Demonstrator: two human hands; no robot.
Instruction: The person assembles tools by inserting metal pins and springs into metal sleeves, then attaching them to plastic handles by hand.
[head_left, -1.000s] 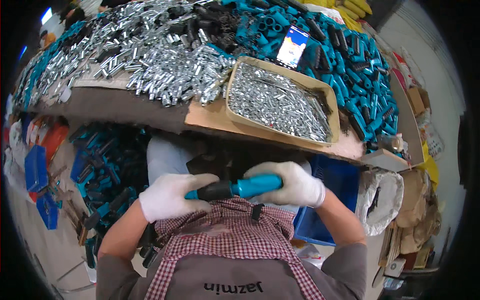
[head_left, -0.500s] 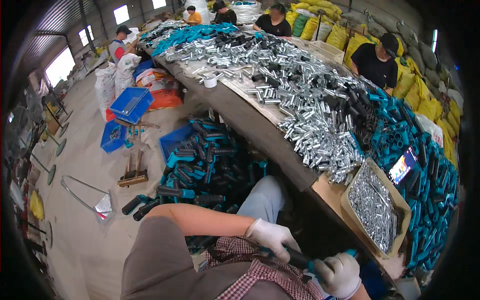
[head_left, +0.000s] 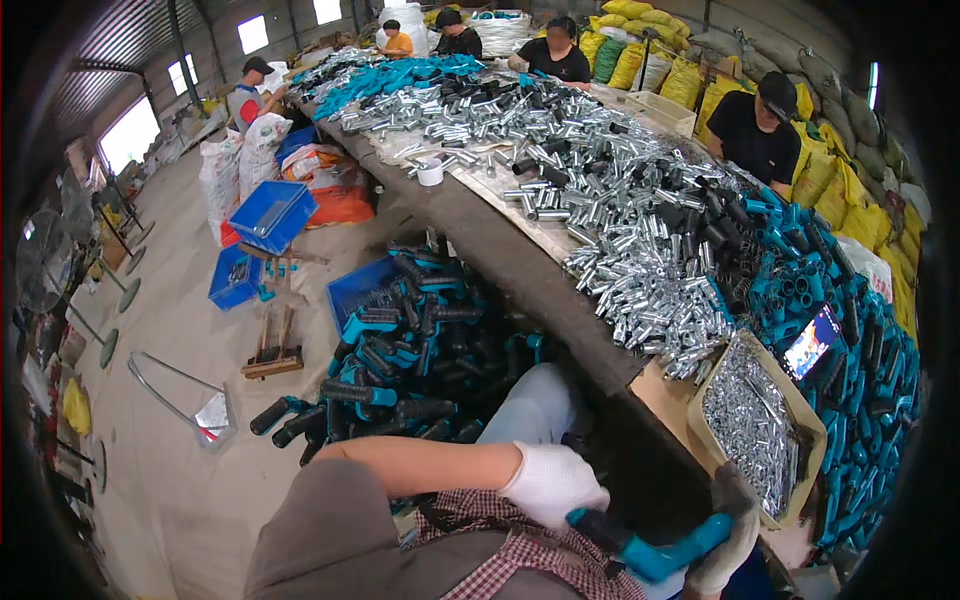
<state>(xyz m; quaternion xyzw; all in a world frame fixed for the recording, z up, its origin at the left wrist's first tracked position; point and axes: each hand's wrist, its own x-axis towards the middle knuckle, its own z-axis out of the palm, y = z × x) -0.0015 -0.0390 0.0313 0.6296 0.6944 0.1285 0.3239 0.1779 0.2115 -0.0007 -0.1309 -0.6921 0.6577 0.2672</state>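
Both my hands wear white gloves and sit low in the view, over my lap. My left hand [head_left: 552, 482] grips the black end of a black-and-teal handle [head_left: 655, 547]. My right hand [head_left: 728, 548] closes on its teal end, just below a cardboard tray of small silver metal parts [head_left: 757, 428]. The handle lies across between the two hands, tilted up to the right. A pile of finished black-and-teal handles [head_left: 410, 360] lies on the floor to my left, under the table's edge.
A long table [head_left: 520, 270] runs away from me, heaped with silver tubes [head_left: 620, 215] and teal and black sleeves [head_left: 830, 300]. A lit phone [head_left: 812, 342] lies among them. Blue crates [head_left: 270, 215] and sacks stand on the floor. Several people work at the far side.
My view has swung from looking straight down at the table and my lap to looking left along the table and floor. Both hands stay on the handle, now at the lower right.
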